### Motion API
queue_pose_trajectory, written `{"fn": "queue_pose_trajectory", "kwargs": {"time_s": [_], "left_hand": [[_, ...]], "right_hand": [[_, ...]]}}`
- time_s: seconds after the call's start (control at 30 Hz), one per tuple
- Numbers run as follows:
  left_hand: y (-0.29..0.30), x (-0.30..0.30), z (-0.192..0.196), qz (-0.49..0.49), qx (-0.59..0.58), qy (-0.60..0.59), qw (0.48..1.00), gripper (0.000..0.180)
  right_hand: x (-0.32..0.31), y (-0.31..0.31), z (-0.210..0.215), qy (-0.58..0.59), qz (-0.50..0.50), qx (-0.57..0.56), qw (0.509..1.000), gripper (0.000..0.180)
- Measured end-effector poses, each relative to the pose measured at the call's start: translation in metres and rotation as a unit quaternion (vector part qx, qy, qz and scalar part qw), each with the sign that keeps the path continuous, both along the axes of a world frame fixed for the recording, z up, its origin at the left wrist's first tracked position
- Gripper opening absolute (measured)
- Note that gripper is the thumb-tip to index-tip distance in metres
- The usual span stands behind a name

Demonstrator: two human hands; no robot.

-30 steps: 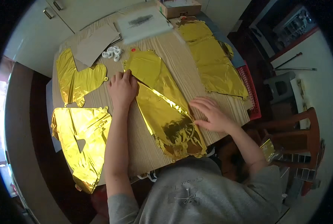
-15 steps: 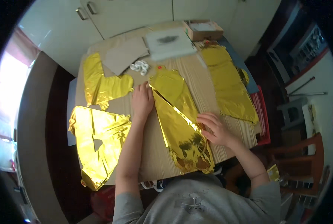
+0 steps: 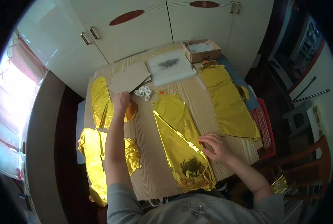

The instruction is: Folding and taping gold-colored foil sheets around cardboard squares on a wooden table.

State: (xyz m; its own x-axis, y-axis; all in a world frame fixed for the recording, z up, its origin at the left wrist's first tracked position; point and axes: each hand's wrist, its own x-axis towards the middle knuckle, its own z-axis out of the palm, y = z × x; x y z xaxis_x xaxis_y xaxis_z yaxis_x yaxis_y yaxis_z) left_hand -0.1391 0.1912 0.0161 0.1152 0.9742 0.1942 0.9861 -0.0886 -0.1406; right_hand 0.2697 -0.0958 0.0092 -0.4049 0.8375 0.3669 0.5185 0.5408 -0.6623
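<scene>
A long gold foil balloon (image 3: pixel 174 127) lies flat in the middle of the table, with a shiny diagonal fold across it and a red dot at its far end. At its right edge rests my right hand (image 3: pixel 218 148), thumb and fingers apart. My left hand (image 3: pixel 121 100) is closed at the near corner of the grey card sheets (image 3: pixel 131 77), beside the far-left gold foil balloon (image 3: pixel 101 100); whatever its fingers hold is hidden. Under my left forearm spreads another gold foil balloon (image 3: pixel 93 149), partly covered. Several white rings (image 3: pixel 143 92) lie right of my left hand.
A white sheet with a dark smudge (image 3: pixel 169 67) lies at the back, next to an open cardboard box (image 3: pixel 203 51). More gold foil (image 3: pixel 230 100) covers the right side. Beyond the table's right edge are a red basket (image 3: pixel 264 128) and a wooden chair (image 3: pixel 316 164).
My left hand has left the middle balloon's far-left edge and moved left to the card sheets. My right hand stays at the balloon's right edge. The view has tilted up.
</scene>
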Motion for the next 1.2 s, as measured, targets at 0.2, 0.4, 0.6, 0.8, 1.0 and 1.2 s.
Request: {"fn": "queue_pose_trajectory", "kwargs": {"time_s": [0.2, 0.4, 0.6, 0.8, 1.0, 1.2], "left_hand": [[-0.012, -0.012, 0.027, -0.018, 0.19, -0.001, 0.982, 0.013], [-0.112, 0.037, 0.086, -0.212, 0.316, -0.032, 0.924, 0.01], [-0.241, 0.08, 0.072, -0.367, 0.293, 0.042, 0.882, 0.023], [-0.269, 0.087, 0.031, -0.4, 0.23, -0.004, 0.887, 0.024], [-0.269, 0.086, 0.021, -0.334, 0.068, -0.168, 0.925, 0.028], [-0.231, 0.102, 0.005, -0.317, -0.017, -0.193, 0.928, 0.042]], "right_hand": [[0.001, 0.0, -0.003, 0.022, 0.0, -0.004, 1.0, 0.038], [0.01, -0.001, -0.016, 0.092, -0.04, -0.042, 0.994, 0.039], [0.004, 0.023, 0.016, 0.503, -0.072, -0.342, 0.791, 0.052], [-0.001, 0.054, 0.027, 0.337, -0.05, -0.309, 0.888, 0.057], [0.001, 0.061, -0.011, 0.242, -0.045, -0.232, 0.941, 0.047], [-0.004, 0.052, -0.01, 0.114, -0.09, -0.114, 0.983, 0.037]]}}
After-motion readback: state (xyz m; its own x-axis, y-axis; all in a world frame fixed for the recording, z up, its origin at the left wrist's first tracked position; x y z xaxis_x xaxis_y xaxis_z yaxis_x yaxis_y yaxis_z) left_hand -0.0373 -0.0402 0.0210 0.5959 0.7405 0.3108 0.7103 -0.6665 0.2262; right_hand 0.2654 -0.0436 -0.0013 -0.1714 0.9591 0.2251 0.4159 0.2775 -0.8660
